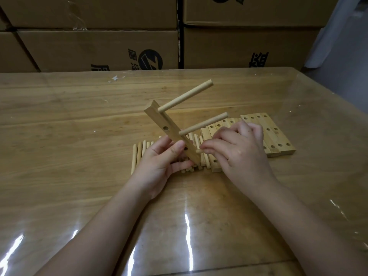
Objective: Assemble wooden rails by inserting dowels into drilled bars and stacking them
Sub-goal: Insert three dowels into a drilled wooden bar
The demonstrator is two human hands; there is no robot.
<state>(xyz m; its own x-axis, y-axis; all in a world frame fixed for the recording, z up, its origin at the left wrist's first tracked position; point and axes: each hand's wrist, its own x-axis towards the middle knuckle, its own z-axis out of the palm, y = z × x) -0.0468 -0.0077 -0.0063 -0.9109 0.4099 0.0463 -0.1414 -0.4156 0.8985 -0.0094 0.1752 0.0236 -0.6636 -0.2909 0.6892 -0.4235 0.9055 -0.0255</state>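
While right hand (237, 148) pinches dowel (199, 151) at fingertips, dowel tip meets lower right face of bar (171, 129) (seated or not: cannot tell). Dowel axis crosswise to bar; push would run leftward toward left hand (159, 162), which grips tilted bar low. Two fitted dowels (185, 96) above, well apart. Loose dowels (139, 156), spare bars (278, 136) beneath on surface (79, 136).

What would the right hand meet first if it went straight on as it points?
Most likely the drilled bar held by the left hand; the dowel pinched in the right hand nearly reaches its lower end, though depth is unclear.
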